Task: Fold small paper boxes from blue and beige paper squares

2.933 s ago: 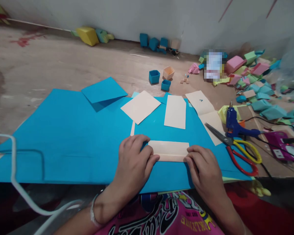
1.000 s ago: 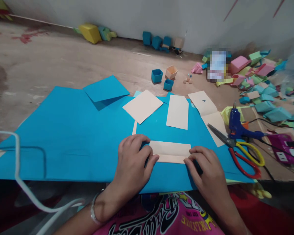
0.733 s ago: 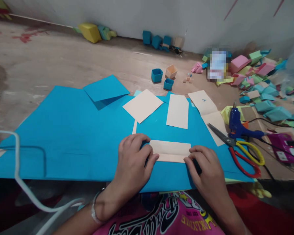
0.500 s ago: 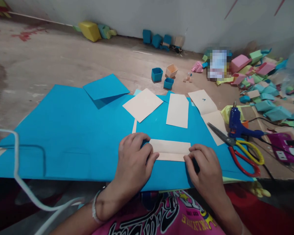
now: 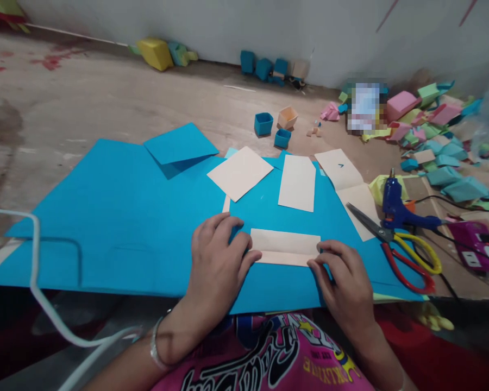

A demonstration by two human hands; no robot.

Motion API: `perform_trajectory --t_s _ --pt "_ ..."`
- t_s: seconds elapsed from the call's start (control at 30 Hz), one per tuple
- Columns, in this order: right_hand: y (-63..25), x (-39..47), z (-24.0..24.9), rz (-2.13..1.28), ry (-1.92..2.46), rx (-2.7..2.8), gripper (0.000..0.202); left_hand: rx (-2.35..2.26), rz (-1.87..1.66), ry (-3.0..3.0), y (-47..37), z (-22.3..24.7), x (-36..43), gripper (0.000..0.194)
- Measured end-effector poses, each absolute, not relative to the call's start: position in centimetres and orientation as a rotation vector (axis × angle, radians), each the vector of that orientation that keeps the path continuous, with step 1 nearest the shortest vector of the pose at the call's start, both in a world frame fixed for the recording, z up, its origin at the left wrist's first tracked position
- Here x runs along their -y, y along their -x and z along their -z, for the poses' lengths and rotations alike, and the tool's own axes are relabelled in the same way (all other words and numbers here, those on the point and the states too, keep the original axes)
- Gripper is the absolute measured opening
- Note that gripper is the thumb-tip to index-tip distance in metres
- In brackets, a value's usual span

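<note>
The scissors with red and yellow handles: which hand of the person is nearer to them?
The right hand. It is left of the scissors, at the right end of the folded cream strip; the left hand is farther away, at the strip's left end.

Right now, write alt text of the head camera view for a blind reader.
A person's left hand and right hand hold the ends of a folded cream paper strip on a blue sheet. Scissors and a blue glue gun lie to the right, near a heap of coloured paper shapes; three small open paper boxes stand beyond the sheet.
</note>
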State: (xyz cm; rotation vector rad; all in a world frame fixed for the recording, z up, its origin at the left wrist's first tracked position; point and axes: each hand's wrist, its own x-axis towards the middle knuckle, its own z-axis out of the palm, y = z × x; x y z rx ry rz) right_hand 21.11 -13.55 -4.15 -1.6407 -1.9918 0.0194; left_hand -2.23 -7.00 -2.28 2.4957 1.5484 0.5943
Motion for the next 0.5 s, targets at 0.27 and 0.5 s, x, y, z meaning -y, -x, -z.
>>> perform_trajectory --t_s 0.27,0.5 --pt "-20.5 13.6 3.9 0.090 1.659 2.058 0.006 -0.847 -0.373 -2.882 1.5 1.8 7.3 0.016" --pt "-20.5 13.4 3.7 0.052 1.640 2.059 0.004 -0.912 -0.062 -3.061 0.2 0.5 9.1 0.057"
